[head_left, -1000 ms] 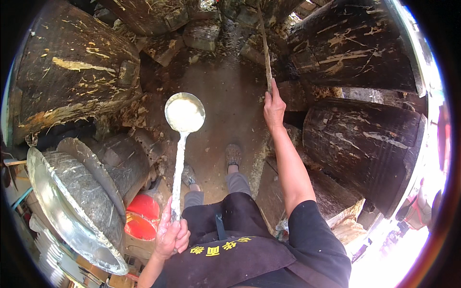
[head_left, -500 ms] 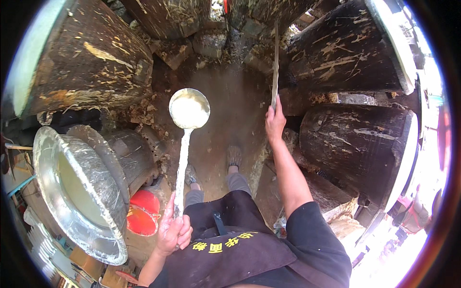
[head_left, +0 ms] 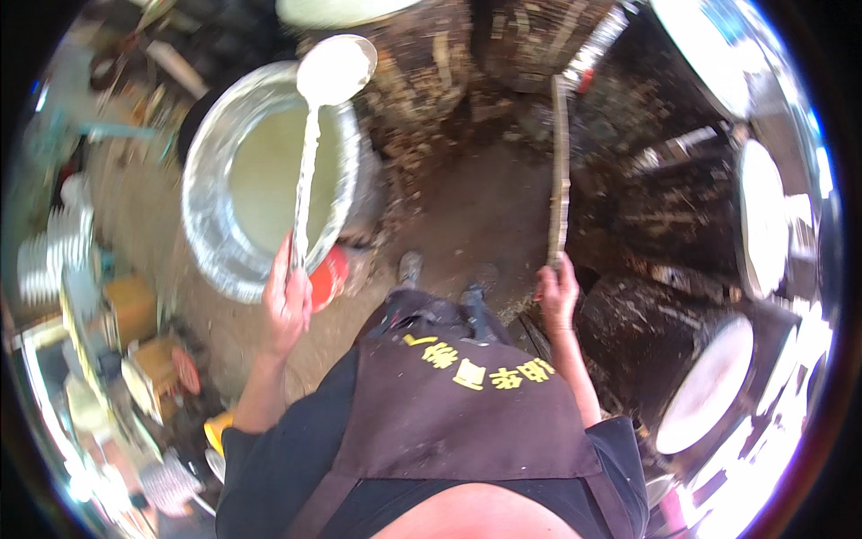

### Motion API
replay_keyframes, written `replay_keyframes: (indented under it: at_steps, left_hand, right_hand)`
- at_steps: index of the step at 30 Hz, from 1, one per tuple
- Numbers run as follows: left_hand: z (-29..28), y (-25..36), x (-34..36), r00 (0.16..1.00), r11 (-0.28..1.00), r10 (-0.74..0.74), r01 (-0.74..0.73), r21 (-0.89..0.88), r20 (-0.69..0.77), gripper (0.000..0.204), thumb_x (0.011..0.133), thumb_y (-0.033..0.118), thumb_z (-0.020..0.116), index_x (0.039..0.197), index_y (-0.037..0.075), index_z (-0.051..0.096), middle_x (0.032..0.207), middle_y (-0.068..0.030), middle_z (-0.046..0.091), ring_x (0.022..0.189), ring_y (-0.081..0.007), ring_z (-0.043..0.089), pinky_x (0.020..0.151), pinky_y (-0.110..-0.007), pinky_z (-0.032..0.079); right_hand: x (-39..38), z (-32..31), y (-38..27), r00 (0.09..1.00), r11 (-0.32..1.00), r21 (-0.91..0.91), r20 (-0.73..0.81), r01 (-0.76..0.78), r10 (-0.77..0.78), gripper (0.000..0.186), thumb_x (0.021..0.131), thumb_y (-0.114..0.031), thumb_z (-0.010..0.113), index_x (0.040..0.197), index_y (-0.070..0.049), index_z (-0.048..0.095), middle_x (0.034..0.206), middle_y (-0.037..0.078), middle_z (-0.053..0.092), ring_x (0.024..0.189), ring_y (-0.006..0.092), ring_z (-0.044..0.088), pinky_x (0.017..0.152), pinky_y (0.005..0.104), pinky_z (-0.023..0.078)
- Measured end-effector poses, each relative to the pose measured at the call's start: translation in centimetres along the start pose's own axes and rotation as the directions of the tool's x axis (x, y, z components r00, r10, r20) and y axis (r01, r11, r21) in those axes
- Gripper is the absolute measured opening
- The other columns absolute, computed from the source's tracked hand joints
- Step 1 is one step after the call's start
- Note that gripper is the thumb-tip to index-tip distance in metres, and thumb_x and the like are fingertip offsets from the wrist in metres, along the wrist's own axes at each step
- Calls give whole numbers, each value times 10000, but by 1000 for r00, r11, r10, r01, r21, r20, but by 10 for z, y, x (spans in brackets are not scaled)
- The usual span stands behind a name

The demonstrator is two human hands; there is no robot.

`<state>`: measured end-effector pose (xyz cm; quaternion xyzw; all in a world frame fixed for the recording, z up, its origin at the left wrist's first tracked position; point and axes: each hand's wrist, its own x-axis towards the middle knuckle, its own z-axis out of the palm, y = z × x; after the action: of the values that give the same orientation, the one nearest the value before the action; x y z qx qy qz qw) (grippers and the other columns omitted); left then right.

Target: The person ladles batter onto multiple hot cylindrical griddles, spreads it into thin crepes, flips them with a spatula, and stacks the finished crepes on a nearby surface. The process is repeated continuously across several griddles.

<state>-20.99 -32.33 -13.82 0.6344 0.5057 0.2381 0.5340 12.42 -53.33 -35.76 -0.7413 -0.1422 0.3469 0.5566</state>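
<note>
My left hand (head_left: 288,298) is closed round the handle of a long ladle (head_left: 308,171), which is coated in whitish batter. Its round bowl holds something white and overlaps the far rim of a wide metal basin (head_left: 199,193) from my viewpoint. Pale cloudy liquid (head_left: 260,180) lies in that basin. Whether the ladle touches the basin, I cannot tell. On the other side, my right hand (head_left: 558,289) grips the near end of a long thin wooden stick (head_left: 560,171), whose far end points away from me. A red bucket (head_left: 329,278) shows partly behind the basin.
Dark, crusted barrels (head_left: 646,341) stand in a row at my right, with pale round tops (head_left: 763,218). Another barrel (head_left: 417,72) is at the far side. Brown ground (head_left: 467,193) lies between them. Stacked white containers (head_left: 49,256) and wooden boxes (head_left: 135,310) are at far left.
My view has turned left, so the basin sits nearer the middle. The ladle now overlaps the basin's far rim instead of hanging over the ground. Both hands keep hold of the ladle and stick.
</note>
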Motion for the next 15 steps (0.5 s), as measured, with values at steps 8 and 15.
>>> replay_keyframes:
  at_steps: [8, 15]
  left_hand:
    - [-92, -135, 7, 974, 675, -105, 219, 704, -202, 526, 913, 199, 551, 1417, 163, 402, 864, -201, 667, 735, -352, 657, 647, -402, 488]
    - [-124, -228, 25, 918, 829, -396, 366, 424, -19, 525, 906, 203, 568, 1409, 178, 420, 860, -200, 662, 717, -384, 627, 668, -419, 486]
  right_hand:
    - [-10, 8, -39, 992, 984, -178, 122, 7, 15, 375, 924, -88, 535, 1296, -44, 522, 710, 2, 579, 502, 42, 499, 422, 195, 412]
    - [-37, 84, -81, 967, 961, -260, 205, -97, 153, 376, 946, -92, 510, 1321, -64, 505, 731, 5, 568, 515, 42, 483, 429, 196, 400]
